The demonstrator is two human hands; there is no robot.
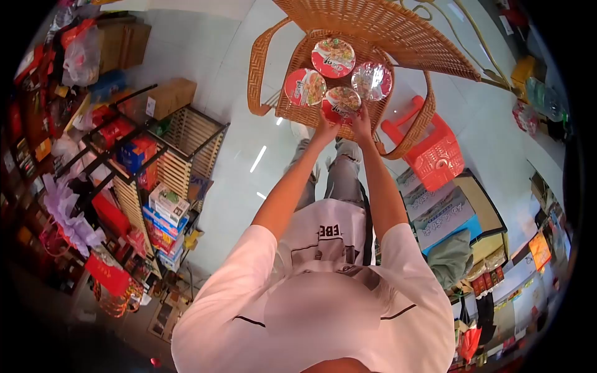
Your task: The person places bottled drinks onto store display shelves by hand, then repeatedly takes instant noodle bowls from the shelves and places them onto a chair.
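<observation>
Four round red instant noodle tubs with printed lids are grouped on the seat of a brown wicker chair (398, 37). One tub (333, 58) is at the back, another (305, 87) at the left and a third (372, 81), with shiny wrap, at the right. Nearest to me is the front tub (341, 104), held between my two hands near the seat's front edge. My left hand (326, 129) has its fingers against the tub's left side. On its right side are the fingers of my right hand (361, 124).
Right of the chair stands a red plastic stool (435, 152), with cartons (438, 211) behind it toward me. A slatted rack (174, 168) with goods and small boxes (168, 208) is at the left. A cardboard box (171, 97) rests on the rack.
</observation>
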